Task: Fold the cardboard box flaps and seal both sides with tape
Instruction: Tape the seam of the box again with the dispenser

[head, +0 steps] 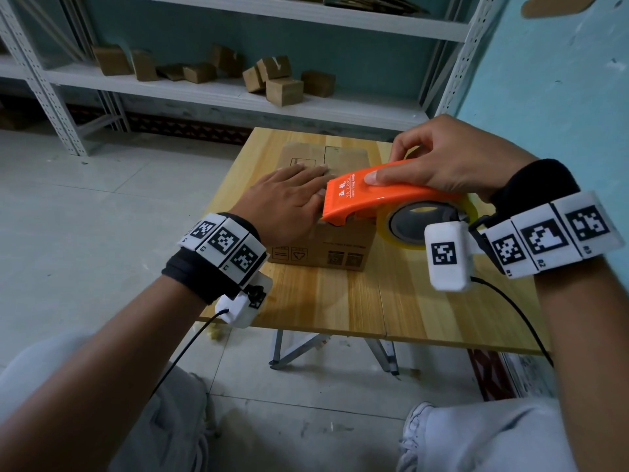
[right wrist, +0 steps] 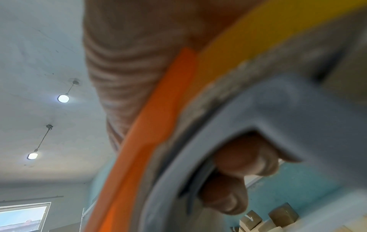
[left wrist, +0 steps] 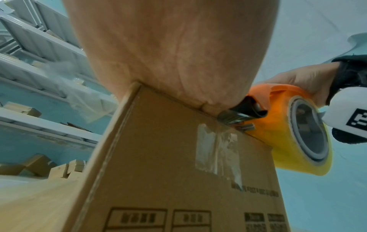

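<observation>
A brown cardboard box (head: 337, 248) stands on a small wooden table (head: 340, 301), its top flaps folded down. My left hand (head: 289, 199) lies flat on the box top, fingers straight, pressing the flaps. My right hand (head: 439, 158) grips an orange tape dispenser (head: 374, 194) with a yellowish tape roll (head: 408, 223). The dispenser's front end sits at the near top edge of the box. In the left wrist view the dispenser's blade (left wrist: 236, 119) touches the box edge above a strip of clear tape (left wrist: 218, 150) stuck on the box's side (left wrist: 158, 172). The right wrist view shows fingers (right wrist: 242, 157) curled inside the roll's core.
A white metal shelf (head: 221, 93) behind the table holds several small cardboard boxes (head: 282, 86). A teal wall (head: 561, 97) stands close on the right. Tiled floor (head: 102, 199) lies to the left. Cables run from both wrist cameras.
</observation>
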A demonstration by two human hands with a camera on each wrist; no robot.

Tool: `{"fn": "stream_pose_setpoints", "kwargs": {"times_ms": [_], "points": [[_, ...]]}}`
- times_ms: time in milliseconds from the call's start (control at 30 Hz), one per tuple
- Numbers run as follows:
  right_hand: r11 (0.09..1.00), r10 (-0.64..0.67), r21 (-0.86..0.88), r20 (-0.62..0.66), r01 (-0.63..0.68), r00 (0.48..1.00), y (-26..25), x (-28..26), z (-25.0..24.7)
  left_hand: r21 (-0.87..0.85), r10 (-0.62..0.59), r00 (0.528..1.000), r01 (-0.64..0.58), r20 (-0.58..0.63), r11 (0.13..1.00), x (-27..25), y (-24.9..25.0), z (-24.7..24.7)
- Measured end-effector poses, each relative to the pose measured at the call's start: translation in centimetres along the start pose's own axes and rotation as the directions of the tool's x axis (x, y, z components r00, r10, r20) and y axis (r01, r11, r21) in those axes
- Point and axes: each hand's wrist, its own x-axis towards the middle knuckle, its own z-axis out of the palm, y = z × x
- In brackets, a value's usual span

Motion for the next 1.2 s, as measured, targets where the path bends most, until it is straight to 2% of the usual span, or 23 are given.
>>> {"fn": "stream_pose_setpoints", "kwargs": {"times_ms": [67,200,333,567,667,733,867,967,1200], "points": [[1.000,0.005,0.008,0.000,-0.005,1.000,0.2,0.0,0.0,0.002,0.002,1.000,-0.001,-0.027,1.000,0.0,0.0,0.3],[1.000,0.000,0.021,0.004,0.000,1.000,0.5,0.0,-0.1,-0.108,-0.105,0.988,0.092,-0.117,0.990,0.2,-0.1,1.0],[0.999,-0.006,0.044,0.010,0.005,1.000,0.6,-0.2,-0.2,-0.014,0.008,1.000,-0.009,-0.029,1.000,0.1,0.1,0.4],[0.998,-0.006,0.061,0.026,0.005,1.000,0.7,-0.3,-0.3,-0.001,0.002,1.000,-0.002,-0.002,1.000,0.1,0.3,0.1],[0.997,-0.015,0.071,0.031,0.012,0.999,0.7,-0.3,-0.4,-0.021,-0.008,0.999,0.007,-0.050,1.000,0.2,0.2,0.6],[0.998,-0.016,0.067,0.030,0.014,0.999,0.8,-0.3,-0.4,-0.088,-0.064,0.993,0.055,-0.099,0.995,0.2,0.1,0.8],[0.998,-0.017,0.055,0.033,0.015,0.999,1.0,-0.3,-0.4,-0.018,0.008,0.999,-0.009,-0.036,1.000,0.1,0.3,0.4],[0.999,-0.016,0.048,0.040,0.014,0.999,1.1,-0.4,-0.4,0.020,0.022,0.999,-0.021,-0.035,1.000,0.0,0.3,0.1],[0.999,-0.016,0.050,0.030,0.015,0.999,1.1,-0.5,-0.5,-0.048,0.004,0.998,-0.007,-0.059,0.999,0.3,0.1,0.7]]}}
